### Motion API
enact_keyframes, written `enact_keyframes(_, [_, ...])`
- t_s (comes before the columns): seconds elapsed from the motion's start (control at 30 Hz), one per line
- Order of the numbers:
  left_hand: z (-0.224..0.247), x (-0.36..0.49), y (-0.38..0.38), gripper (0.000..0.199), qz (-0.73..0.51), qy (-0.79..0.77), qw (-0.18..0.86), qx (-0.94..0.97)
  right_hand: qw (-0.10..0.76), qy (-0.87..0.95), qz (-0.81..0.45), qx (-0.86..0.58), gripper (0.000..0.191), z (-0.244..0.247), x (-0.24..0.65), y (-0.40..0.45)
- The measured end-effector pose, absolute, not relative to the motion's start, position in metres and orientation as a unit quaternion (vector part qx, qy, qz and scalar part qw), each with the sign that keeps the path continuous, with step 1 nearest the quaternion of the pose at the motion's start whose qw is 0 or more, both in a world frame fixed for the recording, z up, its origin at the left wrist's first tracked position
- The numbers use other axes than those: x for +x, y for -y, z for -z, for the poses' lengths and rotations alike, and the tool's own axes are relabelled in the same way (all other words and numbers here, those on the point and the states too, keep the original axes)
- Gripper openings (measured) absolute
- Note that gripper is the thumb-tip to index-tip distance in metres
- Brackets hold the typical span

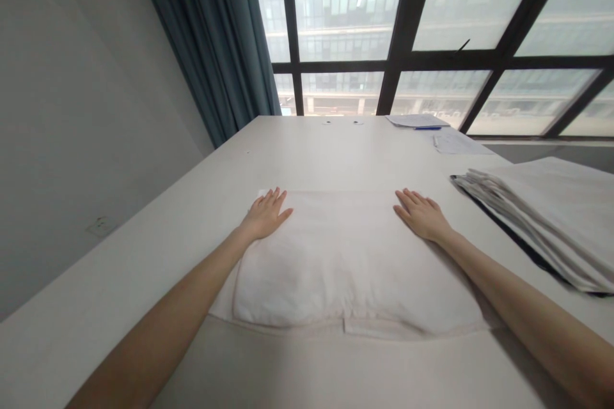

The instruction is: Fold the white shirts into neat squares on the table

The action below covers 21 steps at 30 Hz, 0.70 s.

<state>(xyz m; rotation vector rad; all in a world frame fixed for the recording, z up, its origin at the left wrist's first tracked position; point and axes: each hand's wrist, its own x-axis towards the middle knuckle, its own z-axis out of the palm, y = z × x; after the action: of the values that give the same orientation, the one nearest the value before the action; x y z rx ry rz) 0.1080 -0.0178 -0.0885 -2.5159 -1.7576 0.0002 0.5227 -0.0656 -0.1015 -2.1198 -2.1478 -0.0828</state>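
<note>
A folded white cloth [345, 255] lies on the white table, its near edge layered and slightly rumpled around the middle. On its far left corner my left hand [267, 213] rests flat, fingers spread and palm down. My right hand [421, 213] lies the same way on the far right corner, thumb pointing inward. Neither hand grips the fabric. What kind of cloth item it is, I cannot tell.
To the right, a stack of folded white cloths [551, 204] sits on a dark flat base. Papers [417, 120] and a blue pen [426, 128] lie at the far right of the table [326, 153]. A blue curtain [215, 38] and windows stand behind; a wall runs along the left.
</note>
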Motion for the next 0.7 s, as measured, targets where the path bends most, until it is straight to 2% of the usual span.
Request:
enact_keyframes(0.37, [0.094, 0.107, 0.048, 0.068, 0.008, 0.563, 0.068, -0.824, 0.061, 0.684, 0.041, -0.726, 0.061, 0.109, 0.565, 0.073])
enact_keyframes(0.53, [0.087, 0.097, 0.043, 0.067, 0.01, 0.584, 0.033, -0.811, 0.132, 0.695, 0.029, -0.706, 0.058, 0.108, 0.571, 0.073])
enact_keyframes(0.7, [0.09, 0.086, 0.036, 0.064, 0.017, 0.618, 0.02, -0.786, 0.225, 0.707, -0.049, -0.669, 0.055, 0.098, 0.578, 0.079])
